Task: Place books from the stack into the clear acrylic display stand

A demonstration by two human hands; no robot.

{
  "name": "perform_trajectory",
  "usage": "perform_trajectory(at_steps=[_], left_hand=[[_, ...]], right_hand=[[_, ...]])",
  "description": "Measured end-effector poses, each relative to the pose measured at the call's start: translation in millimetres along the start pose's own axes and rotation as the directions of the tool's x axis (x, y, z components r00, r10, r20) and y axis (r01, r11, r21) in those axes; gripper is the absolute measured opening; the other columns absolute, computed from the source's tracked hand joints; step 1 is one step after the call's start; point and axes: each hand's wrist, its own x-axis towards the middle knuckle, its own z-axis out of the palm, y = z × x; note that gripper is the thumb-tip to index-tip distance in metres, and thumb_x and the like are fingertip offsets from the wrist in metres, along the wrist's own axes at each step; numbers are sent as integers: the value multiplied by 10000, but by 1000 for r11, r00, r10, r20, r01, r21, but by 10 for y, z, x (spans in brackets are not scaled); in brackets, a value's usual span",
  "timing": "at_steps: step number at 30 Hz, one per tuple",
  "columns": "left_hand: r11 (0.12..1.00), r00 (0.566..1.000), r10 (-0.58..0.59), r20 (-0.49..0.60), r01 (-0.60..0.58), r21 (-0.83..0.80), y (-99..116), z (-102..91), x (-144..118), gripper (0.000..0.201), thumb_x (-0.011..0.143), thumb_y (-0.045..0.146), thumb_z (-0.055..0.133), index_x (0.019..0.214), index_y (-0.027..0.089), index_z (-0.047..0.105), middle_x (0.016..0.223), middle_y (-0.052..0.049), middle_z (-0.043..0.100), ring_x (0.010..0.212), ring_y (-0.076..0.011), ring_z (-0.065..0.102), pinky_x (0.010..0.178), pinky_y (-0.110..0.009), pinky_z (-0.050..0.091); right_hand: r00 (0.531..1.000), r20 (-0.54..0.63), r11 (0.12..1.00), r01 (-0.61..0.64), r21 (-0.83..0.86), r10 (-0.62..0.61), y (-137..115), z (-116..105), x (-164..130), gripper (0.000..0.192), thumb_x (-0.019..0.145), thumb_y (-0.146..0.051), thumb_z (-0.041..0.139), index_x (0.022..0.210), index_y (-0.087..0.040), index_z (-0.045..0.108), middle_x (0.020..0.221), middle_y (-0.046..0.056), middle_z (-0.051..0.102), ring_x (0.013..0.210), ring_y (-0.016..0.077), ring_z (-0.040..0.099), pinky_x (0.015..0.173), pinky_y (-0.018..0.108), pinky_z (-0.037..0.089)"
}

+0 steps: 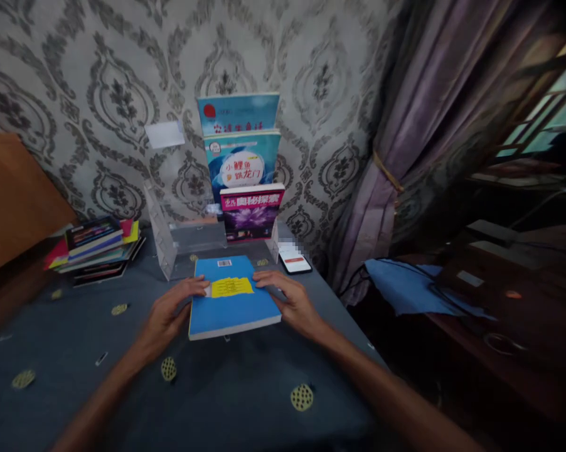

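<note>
Between my two hands is a blue book (pixel 236 315) with a yellow text patch and a barcode on the side facing me. My left hand (pixel 172 312) grips its left edge, thumb low and fingers on the cover. On the opposite edge, my right hand (pixel 290 298) is closed the same way. Just beyond stands a clear tiered display rack (pixel 163 242). Its right side carries a purple-and-pink book (pixel 252 216), with a teal book showing a white oval (pixel 217 160) behind and a taller teal book (pixel 238 110) at the back.
A pile of books and booklets (pixel 99 248) lies at the left by a brown wooden panel (pixel 17 201). A phone (pixel 295 258) rests right of the rack. The table (pixel 137 402) meets a patterned wall; a tied curtain (pixel 381 169) hangs at right, near a blue cloth (pixel 405 285).
</note>
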Motion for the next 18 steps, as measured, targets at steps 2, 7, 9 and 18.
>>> perform_trajectory(at_steps=[2, 7, 9, 18], left_hand=[[996, 998, 25, 50, -29, 81, -148, 127, -165, 252, 997, 269, 457, 1131, 231, 667, 1287, -90, 698, 1292, -248, 595, 1128, -474, 448], [984, 981, -1, 193, -34, 178, -312, 321, -509, 349, 982, 161, 378, 1208, 234, 634, 1364, -84, 651, 1319, -226, 568, 1071, -423, 505], [980, 975, -23, 220, -22, 199, -298, 309, -544, 382, 979, 152, 359, 1247, 238, 616, 1395, -80, 628, 1327, -224, 558, 1087, -435, 489], [918, 970, -219, 109, 167, 359, -489, 338, -198, 343, 977, 318, 419, 1225, 184, 615, 1347, -132, 639, 1277, -275, 579, 1099, -493, 462]], right_hand=[[987, 157, 993, 60, -100, -44, 43, 21, -134, 195, 1005, -202, 497, 1128, -206, 648, 1155, 120, 699, 1159, 237, 643, 984, 433, 556], [865, 501, 963, 120, -243, 19, 82, 35, -329, 261, 988, -121, 467, 1174, -166, 645, 1245, 147, 673, 1210, 259, 613, 1005, 447, 551], [849, 526, 957, 110, -270, 50, 57, 27, -327, 309, 965, -66, 457, 1201, -150, 638, 1283, 151, 657, 1243, 260, 593, 1018, 444, 541], [796, 584, 912, 107, -395, 159, -40, 349, 31, 296, 942, -74, 516, 1190, -141, 663, 1260, 154, 674, 1196, 270, 613, 1050, 472, 487]])
